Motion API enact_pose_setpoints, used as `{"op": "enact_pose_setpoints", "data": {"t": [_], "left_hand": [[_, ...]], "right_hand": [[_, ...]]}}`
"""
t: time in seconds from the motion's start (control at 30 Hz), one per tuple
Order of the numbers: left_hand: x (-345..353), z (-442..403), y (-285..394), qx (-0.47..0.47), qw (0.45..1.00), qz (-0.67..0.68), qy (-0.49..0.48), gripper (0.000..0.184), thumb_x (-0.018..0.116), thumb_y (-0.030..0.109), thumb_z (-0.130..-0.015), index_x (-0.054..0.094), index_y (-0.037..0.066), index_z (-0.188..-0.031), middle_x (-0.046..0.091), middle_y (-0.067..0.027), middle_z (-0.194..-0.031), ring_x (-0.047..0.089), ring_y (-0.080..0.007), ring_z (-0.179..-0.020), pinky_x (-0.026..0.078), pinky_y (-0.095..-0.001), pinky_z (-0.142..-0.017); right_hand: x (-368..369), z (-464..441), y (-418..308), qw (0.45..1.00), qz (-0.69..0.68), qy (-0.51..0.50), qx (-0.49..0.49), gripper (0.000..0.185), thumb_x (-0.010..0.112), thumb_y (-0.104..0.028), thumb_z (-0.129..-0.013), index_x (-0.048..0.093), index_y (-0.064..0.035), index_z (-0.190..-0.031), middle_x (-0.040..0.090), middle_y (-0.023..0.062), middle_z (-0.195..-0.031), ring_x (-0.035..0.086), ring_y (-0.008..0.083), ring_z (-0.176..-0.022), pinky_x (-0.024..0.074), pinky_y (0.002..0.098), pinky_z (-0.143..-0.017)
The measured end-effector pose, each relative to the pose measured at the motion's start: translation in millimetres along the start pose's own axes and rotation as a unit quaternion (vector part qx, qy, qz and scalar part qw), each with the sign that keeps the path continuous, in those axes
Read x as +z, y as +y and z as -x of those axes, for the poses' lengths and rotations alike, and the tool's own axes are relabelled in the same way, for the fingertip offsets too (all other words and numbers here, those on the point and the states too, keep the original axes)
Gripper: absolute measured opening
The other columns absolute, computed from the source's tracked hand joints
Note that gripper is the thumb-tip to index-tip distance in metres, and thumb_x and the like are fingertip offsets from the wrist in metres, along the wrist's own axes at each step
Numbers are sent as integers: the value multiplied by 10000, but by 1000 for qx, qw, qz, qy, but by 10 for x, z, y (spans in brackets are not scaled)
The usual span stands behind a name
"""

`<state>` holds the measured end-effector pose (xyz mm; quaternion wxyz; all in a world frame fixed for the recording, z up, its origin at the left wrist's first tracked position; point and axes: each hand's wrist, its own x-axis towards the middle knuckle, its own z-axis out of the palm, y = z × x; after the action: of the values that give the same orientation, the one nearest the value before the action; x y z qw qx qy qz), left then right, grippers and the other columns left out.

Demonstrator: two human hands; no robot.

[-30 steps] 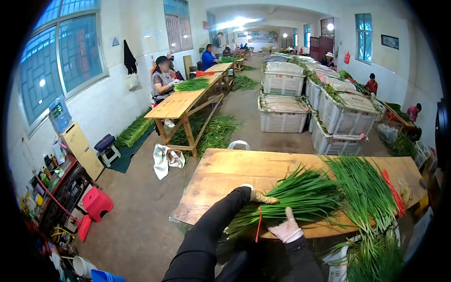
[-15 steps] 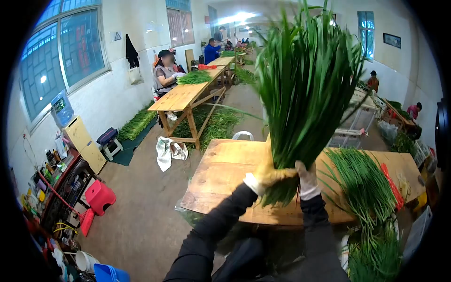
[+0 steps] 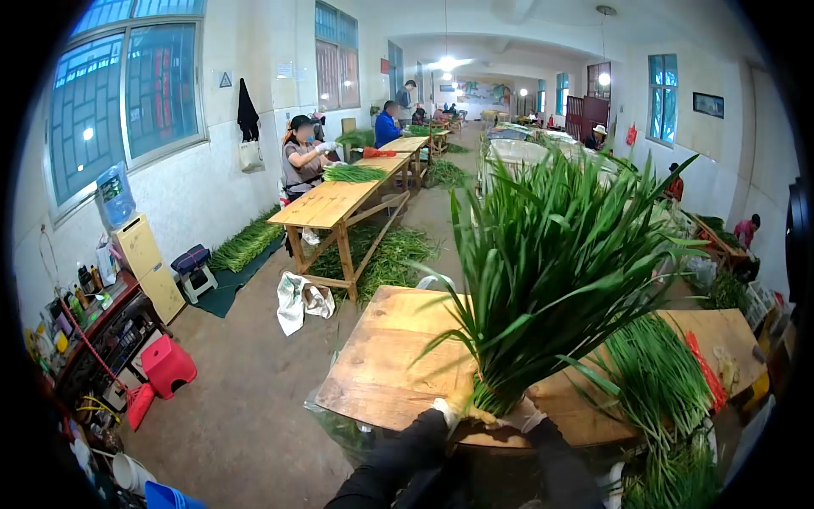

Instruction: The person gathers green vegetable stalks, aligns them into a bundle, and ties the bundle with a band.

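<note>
A large bunch of garlic chives (image 3: pixel 551 263) stands upright in front of me, its long flat leaves fanning out at the top. Around its lower end are my left hand (image 3: pixel 462 404), in a yellowish glove, and my right hand (image 3: pixel 523 414), in a pale glove. Both are closed on the stalks, though the bunch hides some of the fingers. The stalk ends are low, close to the front edge of the wooden table (image 3: pixel 390 356). To the right, a loose pile of chives (image 3: pixel 657 373) lies on the table beside red strips (image 3: pixel 706 371).
More greens (image 3: pixel 674 475) hang below the table's right front. A second wooden table (image 3: pixel 339 199) stands ahead on the left, with a seated person (image 3: pixel 301 157) behind it. A white sack (image 3: pixel 301 301) lies on the floor. At left are a pink stool (image 3: pixel 168 365) and a water dispenser (image 3: pixel 148 259).
Both hands have lowered the bunch toward the table's front edge, staying closed on it. Its leaves have spread wider. The view has tilted up, showing more of the room's far end.
</note>
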<state>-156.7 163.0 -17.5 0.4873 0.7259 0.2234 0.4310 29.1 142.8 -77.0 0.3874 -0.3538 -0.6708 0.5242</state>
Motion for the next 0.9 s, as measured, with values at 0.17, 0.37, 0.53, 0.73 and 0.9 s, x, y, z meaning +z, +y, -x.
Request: {"op": "enact_pose_setpoints", "data": {"t": [0.17, 0.37, 0.53, 0.73, 0.9], "left_hand": [[121, -87, -77, 12, 997, 75, 2, 928, 788, 248, -579, 226, 34, -1285, 430, -137, -1196, 418, -207, -1086, 354, -351, -929], [60, -88, -85, -25, 998, 65, 0, 828, 768, 211, -607, 273, 25, -1245, 467, -120, -1129, 449, -176, -1020, 385, -323, -874], [-41, 14, -7, -84, 996, 29, -17, 704, 744, 193, -637, 344, 15, -1189, 501, -88, -1054, 476, -151, -945, 410, -292, -805], [-142, 123, 671, -203, 968, 88, -117, 559, 714, 171, -673, 428, 3, -1123, 540, -50, -964, 509, -121, -854, 441, -255, -722], [-220, 479, 969, -248, 944, 211, -58, 356, 658, 119, -726, 517, 6, -1033, 567, -12, -857, 524, -96, -787, 450, -224, -698]], "right_hand": [[-112, -176, 211, 989, 103, 22, -106, 450, 358, -283, -909, 306, -88, -1311, 371, 66, -1305, 368, 189, -1178, 323, 327, -973], [-93, -335, 207, 998, 2, -5, -61, 539, 453, -396, -846, 338, -114, -1290, 369, 46, -1311, 336, 203, -1201, 274, 348, -1006], [96, -412, -62, 885, -464, -1, -23, 490, 392, -353, -894, 347, -49, -1275, 379, 77, -1298, 378, 198, -1170, 309, 333, -985], [387, -60, -698, 993, -104, 33, 54, 811, 603, -404, -707, 189, -44, -1305, 354, 109, -1299, 373, 231, -1170, 301, 367, -988], [999, 307, -1138, 986, -101, 133, 23, 1082, 785, -240, -611, -7, -36, -1318, 362, 135, -1263, 396, 207, -1149, 293, 339, -991]]}}
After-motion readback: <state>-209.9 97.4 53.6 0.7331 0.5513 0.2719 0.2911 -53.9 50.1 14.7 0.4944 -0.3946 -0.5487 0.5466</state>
